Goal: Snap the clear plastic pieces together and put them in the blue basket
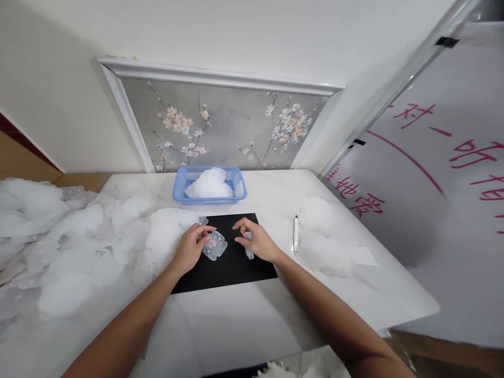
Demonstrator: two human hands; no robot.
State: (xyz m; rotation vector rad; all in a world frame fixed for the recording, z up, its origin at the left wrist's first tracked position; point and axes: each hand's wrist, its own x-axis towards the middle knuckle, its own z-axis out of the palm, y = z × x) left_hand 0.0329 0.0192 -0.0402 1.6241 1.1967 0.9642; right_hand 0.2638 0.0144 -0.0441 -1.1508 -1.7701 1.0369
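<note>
My left hand (192, 244) has its thumb and fingers closed on the left edge of a translucent, whitish plastic piece (216, 245) with a lobed outline. That piece is over a black mat (232, 273). My right hand (255, 240) hovers at the mat's right part, thumb and forefinger curved and apart. Under and behind its palm shows a small translucent scrap (249, 254); whether the other fingers touch it, I cannot tell. Another translucent piece (203, 220) lies at the mat's far left corner, partly hidden by my left hand.
A blue plastic basket (209, 201) with white translucent pieces stands behind the mat. A large heap of similar pieces (79, 247) spreads over the left side. To the right lie a white pen-like tool (295, 234) and another white pile (326, 249). A whiteboard (433, 252) borders the right.
</note>
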